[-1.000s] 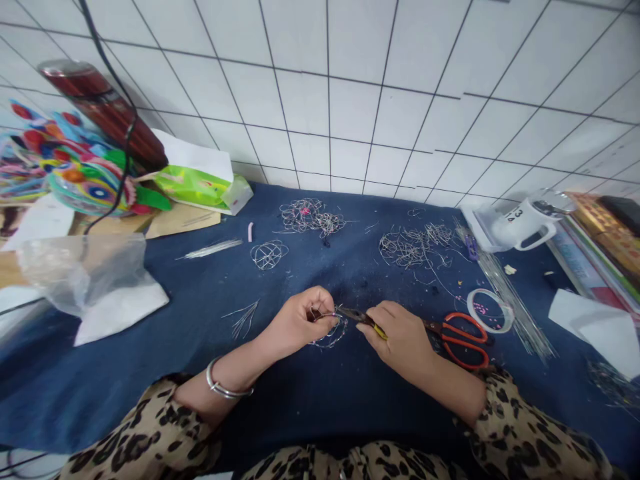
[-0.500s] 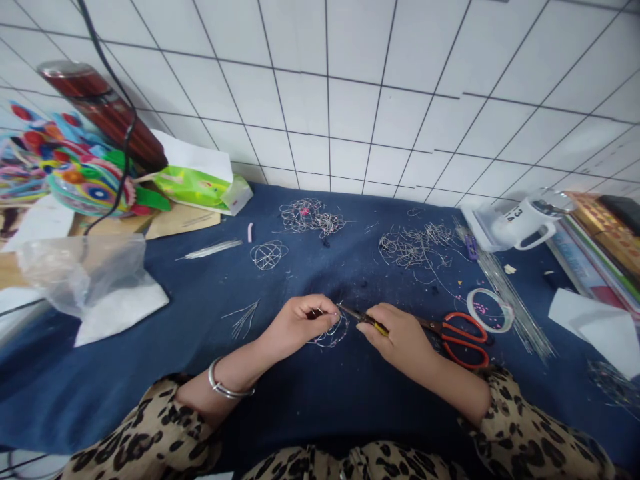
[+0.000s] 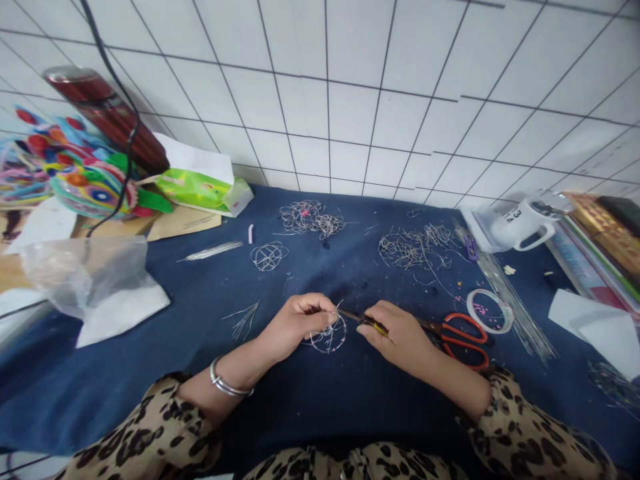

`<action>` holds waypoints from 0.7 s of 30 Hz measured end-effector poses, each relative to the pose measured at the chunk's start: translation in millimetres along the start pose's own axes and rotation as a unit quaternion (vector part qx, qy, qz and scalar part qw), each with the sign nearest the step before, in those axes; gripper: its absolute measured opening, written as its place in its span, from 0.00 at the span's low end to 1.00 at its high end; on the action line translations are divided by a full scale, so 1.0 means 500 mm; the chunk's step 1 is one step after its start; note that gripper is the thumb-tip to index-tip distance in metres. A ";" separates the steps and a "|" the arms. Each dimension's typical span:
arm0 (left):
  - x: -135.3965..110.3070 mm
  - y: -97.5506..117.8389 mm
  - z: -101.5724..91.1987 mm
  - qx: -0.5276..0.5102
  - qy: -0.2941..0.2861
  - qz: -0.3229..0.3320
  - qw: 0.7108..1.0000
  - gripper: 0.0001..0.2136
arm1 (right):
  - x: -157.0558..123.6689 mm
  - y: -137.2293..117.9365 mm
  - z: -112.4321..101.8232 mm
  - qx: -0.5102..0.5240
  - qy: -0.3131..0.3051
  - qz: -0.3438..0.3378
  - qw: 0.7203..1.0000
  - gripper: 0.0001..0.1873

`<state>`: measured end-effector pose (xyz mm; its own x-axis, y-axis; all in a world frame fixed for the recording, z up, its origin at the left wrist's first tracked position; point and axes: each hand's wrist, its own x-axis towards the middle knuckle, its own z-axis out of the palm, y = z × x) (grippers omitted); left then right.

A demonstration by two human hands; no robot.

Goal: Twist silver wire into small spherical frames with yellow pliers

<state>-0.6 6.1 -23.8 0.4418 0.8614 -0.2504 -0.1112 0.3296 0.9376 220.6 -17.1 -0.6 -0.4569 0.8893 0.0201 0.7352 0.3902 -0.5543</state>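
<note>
a white tiled wall [image 3: 355, 100] with thin dark joint lines stands behind a dark blue cloth-covered table [image 3: 195, 287], softly lit.

Bare hands number two: one left hand [image 3: 305, 323] and one right hand [image 3: 400, 333]. One pair of yellow-handled metal pliers [image 3: 380, 329] and one pair of red-handled scissors [image 3: 463, 342] are present. Further items comprise one white-rimmed round dish [image 3: 470, 308], one white handled mug [image 3: 523, 223] and one red cylindrical metal flask [image 3: 107, 117]. Pink beads [image 3: 480, 310] are too small to count.
</note>
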 end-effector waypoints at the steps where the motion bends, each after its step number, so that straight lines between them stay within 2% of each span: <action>1: 0.001 0.001 0.000 -0.009 -0.003 -0.004 1.000 0.07 | 0.001 0.002 0.000 0.000 0.002 -0.007 1.000 0.13; 10: 0.002 0.009 -0.004 -0.055 -0.033 -0.052 0.997 0.05 | 0.007 0.021 0.001 -0.044 0.022 -0.067 0.997 0.13; 21: 0.001 0.006 -0.005 -0.059 -0.051 -0.065 0.995 0.05 | 0.008 0.014 -0.004 -0.110 0.030 -0.095 0.989 0.14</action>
<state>-3.0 8.7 -21.6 0.5466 0.7665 -0.3372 -0.1474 0.4845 0.8623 225.1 -10.3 -2.5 -0.5709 0.8054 0.1595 0.7335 0.5876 -0.3417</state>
